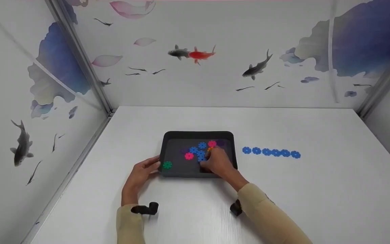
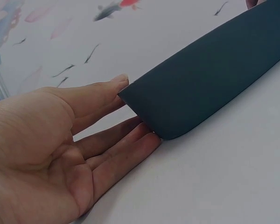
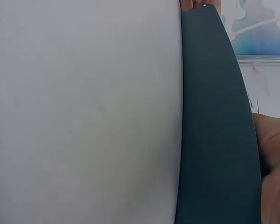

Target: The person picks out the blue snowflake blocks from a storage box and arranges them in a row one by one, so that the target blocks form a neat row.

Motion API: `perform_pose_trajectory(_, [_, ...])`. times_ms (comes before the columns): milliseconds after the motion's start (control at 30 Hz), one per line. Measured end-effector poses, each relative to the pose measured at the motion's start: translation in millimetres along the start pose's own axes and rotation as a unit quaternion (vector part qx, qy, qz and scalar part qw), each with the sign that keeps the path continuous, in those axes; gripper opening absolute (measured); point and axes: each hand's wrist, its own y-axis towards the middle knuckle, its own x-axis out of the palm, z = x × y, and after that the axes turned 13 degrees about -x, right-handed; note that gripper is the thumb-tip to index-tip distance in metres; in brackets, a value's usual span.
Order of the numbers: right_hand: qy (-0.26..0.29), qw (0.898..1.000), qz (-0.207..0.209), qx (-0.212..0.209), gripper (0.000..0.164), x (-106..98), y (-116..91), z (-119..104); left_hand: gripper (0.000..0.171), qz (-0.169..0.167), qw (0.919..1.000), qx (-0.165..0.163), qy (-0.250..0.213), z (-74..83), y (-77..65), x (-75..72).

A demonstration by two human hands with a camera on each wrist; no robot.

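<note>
A black rectangular tray [image 1: 181, 174] on the white table holds several notched plastic discs in blue, pink, purple, orange and green. My left hand [image 1: 141, 174] holds the tray's left side near the front corner. In the left wrist view its thumb [image 2: 116, 81] is at the rim and its fingers [image 2: 130, 156] are at the lower edge. My right hand [image 1: 220, 162] reaches into the tray with bent fingers, right at a blue disc [image 1: 200, 158]; I cannot tell if it grips one. In the right wrist view, the tray wall [image 3: 219, 130] hides its fingertips.
Several blue discs [image 1: 276, 153] lie in a row on the table right of the tray. A green disc [image 1: 167, 165] sits alone in the tray's front left corner. White panels painted with fish [image 1: 201, 54] stand behind the table and at its sides.
</note>
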Motion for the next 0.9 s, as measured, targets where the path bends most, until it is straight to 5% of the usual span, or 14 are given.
perform_pose_trajectory(900, [-0.029,0.999,-0.015,-0.007,0.026,-7.5,-1.0,6.6,0.05,0.002,0.9997,0.019,0.016,-1.0,-0.7,-1.5])
